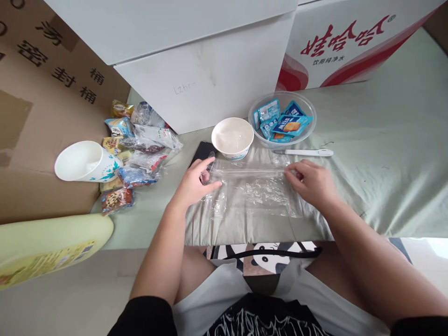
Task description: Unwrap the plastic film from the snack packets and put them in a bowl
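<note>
A clear zip-lock bag (259,186) lies flat and crinkled on the cloth in front of me, its zip strip running across near the top. My right hand (311,181) is closed, pinching the right end of that strip between thumb and fingertips. At the bag's left end is my left hand (196,181); its thumb and forefinger are apart, while the other fingers curl on the plastic film. Just beyond the bag stands a white paper bowl (233,135) with clear plastic inside. A dark phone (203,151) lies partly behind this bowl and my left fingers.
A clear plastic bowl (311,126) holds several blue snack packets (292,123). In front of it lies a white utility knife (310,152). Several wrapped snacks (143,158) and a tipped paper cup (87,161) are at left. Cardboard boxes (224,79) line the back; a yellow-green container (52,247) is at lower left.
</note>
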The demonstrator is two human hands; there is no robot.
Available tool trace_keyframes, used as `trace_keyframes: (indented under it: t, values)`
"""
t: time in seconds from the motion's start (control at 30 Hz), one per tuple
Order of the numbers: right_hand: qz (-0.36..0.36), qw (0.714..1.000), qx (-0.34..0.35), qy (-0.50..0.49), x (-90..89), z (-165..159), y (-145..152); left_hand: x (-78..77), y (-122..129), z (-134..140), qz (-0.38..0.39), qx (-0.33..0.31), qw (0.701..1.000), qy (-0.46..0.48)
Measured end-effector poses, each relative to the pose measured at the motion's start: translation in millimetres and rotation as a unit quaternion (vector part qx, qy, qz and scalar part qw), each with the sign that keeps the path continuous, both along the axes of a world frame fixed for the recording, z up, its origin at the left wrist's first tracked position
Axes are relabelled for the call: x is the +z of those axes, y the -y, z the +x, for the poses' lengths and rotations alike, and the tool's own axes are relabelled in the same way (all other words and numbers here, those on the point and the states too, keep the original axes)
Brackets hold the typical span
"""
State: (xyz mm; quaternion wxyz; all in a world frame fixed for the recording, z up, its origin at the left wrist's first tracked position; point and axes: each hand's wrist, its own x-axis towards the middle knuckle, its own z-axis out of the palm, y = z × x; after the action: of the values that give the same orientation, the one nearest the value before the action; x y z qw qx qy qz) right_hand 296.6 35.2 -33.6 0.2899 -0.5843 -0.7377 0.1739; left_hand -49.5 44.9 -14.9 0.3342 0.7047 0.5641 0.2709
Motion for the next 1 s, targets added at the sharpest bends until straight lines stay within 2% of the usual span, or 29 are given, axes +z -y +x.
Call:
trace_keyframes:
  t: [0.1, 0.2, 0.3, 0.37, 0.43, 0.5, 0.57, 0.7, 0.83, 0.87, 0.93, 1.0]
  values:
    - [0.058, 0.996, -0.044, -0.047, 2.8, 0, 1, 1.4, 0, -1, 0.002, -0.027, 0.999, -0.016]
    - [0.080, 0.990, -0.039, -0.110, 6.1, 0, 1, -2.7, -2, 0, 0.029, -0.006, 0.999, -0.023]
    - [0.006, 0.971, -0.019, -0.238, 12.0, 0, 1, -3.7, -4, 1, 0.081, 0.044, 0.996, 0.007]
    - [-0.095, 0.930, -0.008, -0.354, 19.2, 1, 3, 0.6, -4, 3, 0.075, 0.057, 0.992, 0.081]
    - [-0.220, 0.875, 0.020, -0.431, 28.5, 4, 7, 8.2, -3, 4, 0.015, 0.047, 0.978, 0.204]
    - [-0.325, 0.826, 0.056, -0.457, 36.6, 8, 11, 16.7, 0, 5, -0.081, 0.033, 0.944, 0.318]
    - [-0.376, 0.797, 0.080, -0.465, 40.1, 9, 13, 24.0, 3, 8, -0.191, 0.023, 0.910, 0.368]
    - [-0.387, 0.784, 0.146, -0.462, 30.7, -5, 11, 30.1, 6, 21, -0.360, 0.010, 0.875, 0.324]
    - [-0.483, 0.714, 0.254, -0.438, 19.0, -34, 19, 26.1, 6, 34, -0.430, -0.020, 0.862, 0.269]
    - [-0.495, 0.711, 0.261, -0.426, 17.6, -41, 23, 24.8, 6, 35, -0.431, -0.031, 0.859, 0.274]
    - [-0.501, 0.726, 0.251, -0.398, 16.1, -51, 30, 23.3, 5, 35, -0.404, -0.031, 0.856, 0.321]
    - [-0.485, 0.751, 0.218, -0.392, 14.7, -57, 35, 23.2, 6, 35, -0.329, 0.016, 0.861, 0.387]
